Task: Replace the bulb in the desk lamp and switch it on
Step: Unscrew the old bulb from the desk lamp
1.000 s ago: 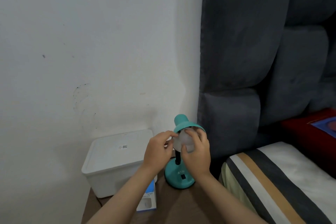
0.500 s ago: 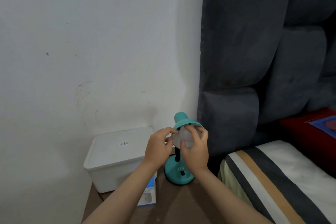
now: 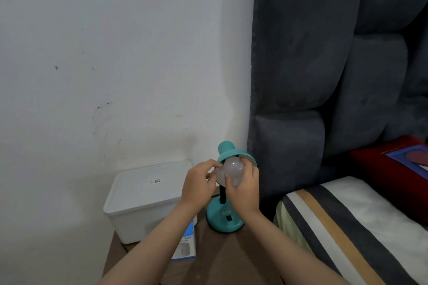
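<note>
A small teal desk lamp (image 3: 224, 217) stands on a brown wooden bedside table, its shade (image 3: 228, 150) tipped toward me. A frosted white bulb (image 3: 232, 170) sits at the mouth of the shade. My right hand (image 3: 243, 190) wraps around the bulb from the right and below, thumb on its front. My left hand (image 3: 199, 184) pinches the shade's left rim beside the bulb. The bulb's base and the socket are hidden inside the shade. A black switch (image 3: 229, 218) shows on the lamp's round base.
A white lidded plastic box (image 3: 143, 194) stands left of the lamp against the wall. A blue and white bulb carton (image 3: 185, 245) lies in front of it under my left forearm. A grey padded headboard (image 3: 324, 65) and a striped pillow (image 3: 342, 222) fill the right.
My right hand has shifted its hold around the bulb, thumb now on its front, so more of the bulb shows. The left hand stays at the shade's rim.
</note>
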